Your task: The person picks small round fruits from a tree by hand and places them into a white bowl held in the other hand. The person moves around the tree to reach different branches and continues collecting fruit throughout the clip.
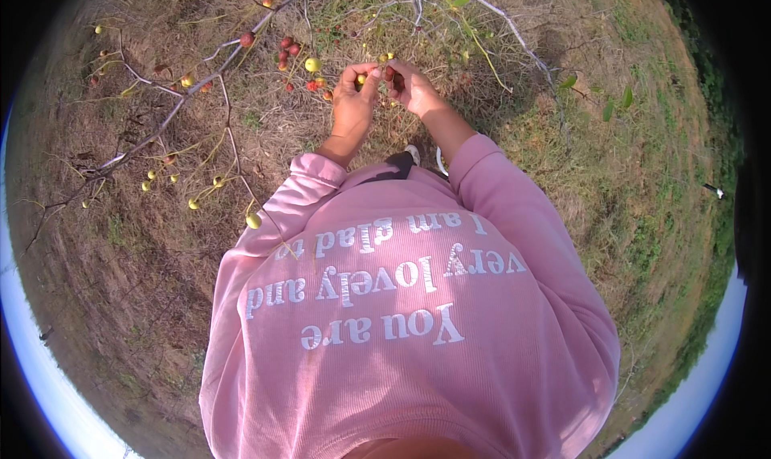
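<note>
My left hand [354,106] is raised in front of me, thumb and forefinger pinched at a small orange-red fruit, partly hidden by the fingertips. A yellow fruit [361,79] shows in the loop of those fingers; whether it is held or hangs behind them is unclear. Close on the right, my right hand [415,91] is curled around small dark red fruits [390,73], with its fingertips almost touching the left ones. More small yellow fruits [385,56] show just beyond the fingertips. A yellow-green fruit [312,65] and a cluster of dark red fruits [289,48] hang left of my hands.
A thin grey branch [171,112] with red and yellow fruits crosses the left side, its twig reaching over my left sleeve. Another bare branch [512,28] spreads at the upper right. Dry grass [271,134] covers the ground. A shoe [412,153] shows below my hands.
</note>
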Available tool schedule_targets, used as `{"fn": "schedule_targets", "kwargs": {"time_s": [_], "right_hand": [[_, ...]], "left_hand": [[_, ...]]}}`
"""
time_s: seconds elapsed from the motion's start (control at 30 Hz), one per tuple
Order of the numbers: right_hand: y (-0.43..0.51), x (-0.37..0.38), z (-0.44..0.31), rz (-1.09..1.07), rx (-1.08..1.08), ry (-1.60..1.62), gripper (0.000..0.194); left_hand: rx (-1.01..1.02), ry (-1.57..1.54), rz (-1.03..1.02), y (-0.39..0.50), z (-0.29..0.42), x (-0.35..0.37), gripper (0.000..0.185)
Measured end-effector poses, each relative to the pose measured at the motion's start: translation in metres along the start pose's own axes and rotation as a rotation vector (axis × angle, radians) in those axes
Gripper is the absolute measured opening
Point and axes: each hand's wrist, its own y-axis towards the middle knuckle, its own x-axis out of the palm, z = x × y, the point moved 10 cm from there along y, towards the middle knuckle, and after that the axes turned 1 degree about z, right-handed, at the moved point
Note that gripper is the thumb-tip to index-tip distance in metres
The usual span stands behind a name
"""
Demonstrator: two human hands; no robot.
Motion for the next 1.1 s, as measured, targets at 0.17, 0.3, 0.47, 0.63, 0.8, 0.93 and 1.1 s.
{"fn": "schedule_targets", "kwargs": {"time_s": [0.17,0.3,0.47,0.63,0.8,0.93,1.1], "right_hand": [[0.007,-0.026,-0.001,0.21,0.017,0.038,0.018],[0.001,-0.032,-0.006,0.216,-0.03,0.047,0.019],[-0.007,-0.038,-0.007,0.206,-0.061,0.065,0.017],[-0.003,-0.031,-0.003,0.122,0.032,0.061,0.013],[-0.01,-0.032,0.001,0.068,0.068,0.112,0.009],[-0.013,-0.03,0.003,0.029,0.144,0.217,0.012],[-0.019,-0.023,0.0,0.015,0.153,0.301,0.014]], "left_hand": [[-0.368,-0.405,0.029,-0.002,-0.042,-0.004,0.012],[-0.403,-0.326,0.055,0.013,-0.059,-0.013,0.011],[-0.382,-0.149,-0.029,0.038,-0.075,-0.001,0.021],[-0.293,0.221,-0.166,0.061,-0.075,0.016,0.042],[-0.131,0.604,-0.225,0.068,-0.069,0.025,0.033],[-0.177,0.469,-0.23,0.066,-0.069,0.031,0.023],[-0.385,0.181,-0.243,0.056,-0.069,0.041,0.019]]}}
